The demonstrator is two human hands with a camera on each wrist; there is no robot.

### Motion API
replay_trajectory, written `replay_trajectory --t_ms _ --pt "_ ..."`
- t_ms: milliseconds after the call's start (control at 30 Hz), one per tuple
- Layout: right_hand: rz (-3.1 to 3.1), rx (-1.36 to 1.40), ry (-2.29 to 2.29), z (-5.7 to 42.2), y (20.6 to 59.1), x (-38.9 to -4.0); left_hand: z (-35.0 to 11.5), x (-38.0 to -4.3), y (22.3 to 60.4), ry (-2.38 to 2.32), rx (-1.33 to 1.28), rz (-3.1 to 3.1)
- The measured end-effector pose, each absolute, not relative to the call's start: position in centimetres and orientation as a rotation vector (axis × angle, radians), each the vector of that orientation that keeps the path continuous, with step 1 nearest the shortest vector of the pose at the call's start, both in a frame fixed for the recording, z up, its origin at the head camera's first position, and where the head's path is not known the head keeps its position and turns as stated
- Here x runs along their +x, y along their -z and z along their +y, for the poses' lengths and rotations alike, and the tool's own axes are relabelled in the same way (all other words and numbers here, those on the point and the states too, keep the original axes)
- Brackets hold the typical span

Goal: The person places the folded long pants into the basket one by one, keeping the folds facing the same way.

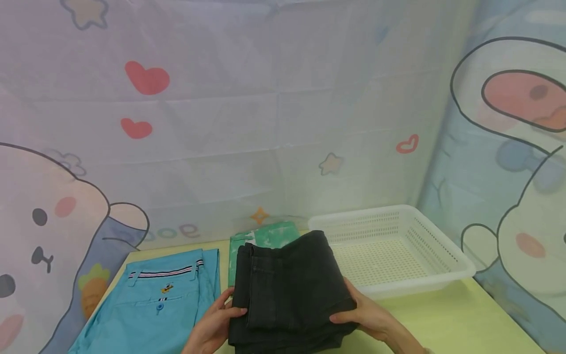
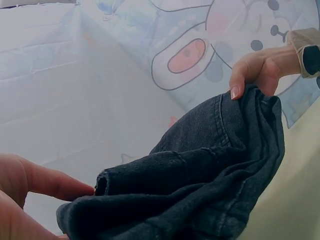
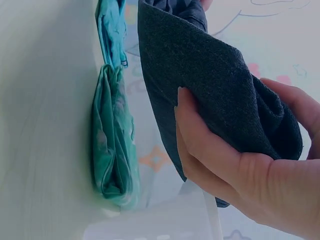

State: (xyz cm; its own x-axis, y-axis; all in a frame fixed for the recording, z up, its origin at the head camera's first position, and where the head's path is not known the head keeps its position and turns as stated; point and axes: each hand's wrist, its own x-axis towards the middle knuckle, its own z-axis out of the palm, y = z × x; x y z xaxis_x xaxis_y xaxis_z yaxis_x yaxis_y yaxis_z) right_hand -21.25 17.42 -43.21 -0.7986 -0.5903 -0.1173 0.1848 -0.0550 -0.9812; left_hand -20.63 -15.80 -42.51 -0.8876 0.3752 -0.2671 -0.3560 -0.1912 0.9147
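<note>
Folded black jeans [image 1: 292, 290] are held up between both hands, tilted, in the head view. My left hand [image 1: 212, 324] grips their left edge, with the thumb lying on top. At the right edge my right hand [image 1: 369, 314] pinches the bundle, thumb over the top. In the left wrist view the black jeans [image 2: 200, 165] show several folded layers. The right wrist view has the right hand's fingers [image 3: 205, 135] spread along the underside of the cloth.
Light blue trousers [image 1: 146, 314] lie folded at the left of the yellow-green table [image 1: 468, 314]. A green folded garment [image 1: 265, 236] lies behind the jeans. A white plastic basket [image 1: 442, 255] stands at the back right. A printed cloth backdrop [image 1: 221, 123] hangs behind.
</note>
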Motion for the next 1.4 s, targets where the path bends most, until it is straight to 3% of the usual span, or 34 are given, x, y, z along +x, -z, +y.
replay_trajectory --t_ms 1400 --pt "1.699 -0.45 2.049 21.1 43.2 -22.1 -13.3 -22.2 42.4 -2.155 0.078 1.519"
